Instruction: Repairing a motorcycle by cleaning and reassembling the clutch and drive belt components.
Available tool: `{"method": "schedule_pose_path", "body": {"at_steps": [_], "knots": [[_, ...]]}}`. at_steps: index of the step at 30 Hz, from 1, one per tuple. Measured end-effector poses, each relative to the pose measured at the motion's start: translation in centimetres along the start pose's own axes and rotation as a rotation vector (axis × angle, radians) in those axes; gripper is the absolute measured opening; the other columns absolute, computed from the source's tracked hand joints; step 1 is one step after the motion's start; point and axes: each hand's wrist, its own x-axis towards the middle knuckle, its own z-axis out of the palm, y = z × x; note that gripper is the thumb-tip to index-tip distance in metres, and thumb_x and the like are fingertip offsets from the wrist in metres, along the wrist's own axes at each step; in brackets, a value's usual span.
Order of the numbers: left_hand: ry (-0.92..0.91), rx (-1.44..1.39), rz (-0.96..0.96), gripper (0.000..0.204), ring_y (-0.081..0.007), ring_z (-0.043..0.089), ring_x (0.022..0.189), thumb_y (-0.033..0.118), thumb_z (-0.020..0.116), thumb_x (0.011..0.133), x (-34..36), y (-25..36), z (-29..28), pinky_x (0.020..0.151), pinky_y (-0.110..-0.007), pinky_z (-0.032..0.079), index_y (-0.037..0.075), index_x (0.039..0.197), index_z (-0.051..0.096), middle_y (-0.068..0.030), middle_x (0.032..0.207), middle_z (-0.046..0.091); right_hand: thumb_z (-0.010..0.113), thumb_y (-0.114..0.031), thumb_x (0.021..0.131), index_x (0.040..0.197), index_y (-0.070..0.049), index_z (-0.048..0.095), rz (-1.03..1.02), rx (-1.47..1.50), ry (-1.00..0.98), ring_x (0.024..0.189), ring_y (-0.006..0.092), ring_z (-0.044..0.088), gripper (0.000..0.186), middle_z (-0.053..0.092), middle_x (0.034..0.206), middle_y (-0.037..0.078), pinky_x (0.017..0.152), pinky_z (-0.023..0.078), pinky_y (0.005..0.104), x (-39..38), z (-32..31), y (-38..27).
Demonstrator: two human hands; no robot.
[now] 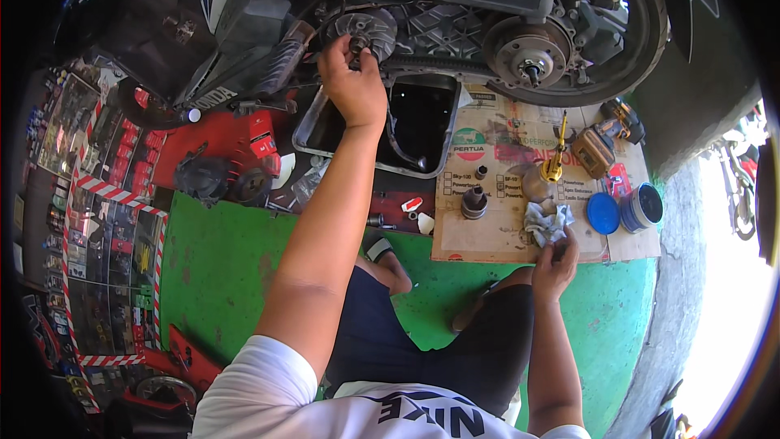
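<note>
My left hand (355, 85) reaches up to the finned metal pulley (380, 28) on the side of the scooter's engine. Its thumb and fingers are closed round a small dark nut (357, 46) at the hub, partly covered by the fingertips. Over the cardboard on the right, my right hand (556, 267) has its fingers closed at the lower edge of a crumpled white-grey rag (548, 223). Just beyond the rag stand a jar (537, 183) and a yellow-handled screwdriver (556, 164).
A cordless impact driver (597, 150), a blue lid (603, 213), a dark-filled blue tub (642, 207) and sockets (474, 203) lie on the cardboard (487, 242). Under the engine is a black drain pan (447, 154). The scooter's rear wheel (642, 41) rises behind; a glass display case (110, 276) stands left.
</note>
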Motion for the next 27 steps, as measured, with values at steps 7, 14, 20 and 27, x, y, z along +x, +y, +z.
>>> {"method": "schedule_pose_path", "body": {"at_steps": [7, 14, 20, 27], "knots": [[-0.005, 0.089, 0.096, 0.027, -0.0310, 0.064, 0.095, -0.002, 0.062, 0.085, 0.0, 0.4, -0.2, 0.087, -0.039, 0.052, 0.004, 0.111, 0.062, -0.0136, 0.108, 0.067, 0.061, 0.000, 0.088, 0.135, -0.010, 0.060, 0.017, -0.004, -0.010, 0.074, 0.0215, 0.053, 0.048, 0.059, 0.090, 0.005, 0.067, 0.046, 0.0333, 0.0, 0.0, -0.1], [0.017, 0.011, 0.216, 0.023, -0.0345, 0.064, 0.097, -0.002, 0.061, 0.085, 0.6, 0.3, -0.2, 0.088, -0.042, 0.052, 0.003, 0.108, 0.062, -0.0152, 0.111, 0.067, 0.061, 0.001, 0.088, 0.135, -0.010, 0.061, -0.002, -0.018, -0.001, 0.074, 0.0215, 0.053, 0.048, 0.058, 0.090, 0.004, 0.067, 0.046, 0.0333, 0.0, 0.1, -0.1], [-0.199, 0.202, -0.316, 0.019, -0.0399, 0.065, 0.097, 0.009, 0.064, 0.089, 1.1, 1.1, -1.2, 0.085, -0.046, 0.052, 0.003, 0.107, 0.062, -0.0182, 0.110, 0.068, 0.061, 0.001, 0.087, 0.134, -0.010, 0.061, 0.009, -0.017, -0.002, 0.075, 0.0217, 0.053, 0.048, 0.058, 0.090, 0.005, 0.068, 0.046, 0.0336, -0.1, 0.0, -0.1], [-0.490, 0.454, -0.461, 0.031, -0.0465, 0.066, 0.094, 0.031, 0.056, 0.099, 2.2, 1.3, -1.4, 0.082, -0.052, 0.051, 0.002, 0.106, 0.062, -0.0237, 0.103, 0.069, 0.061, 0.001, 0.087, 0.134, -0.010, 0.061, -0.006, -0.008, -0.002, 0.075, 0.0226, 0.054, 0.048, 0.058, 0.090, 0.005, 0.070, 0.047, 0.0348, -0.2, 0.0, -0.1]]}}
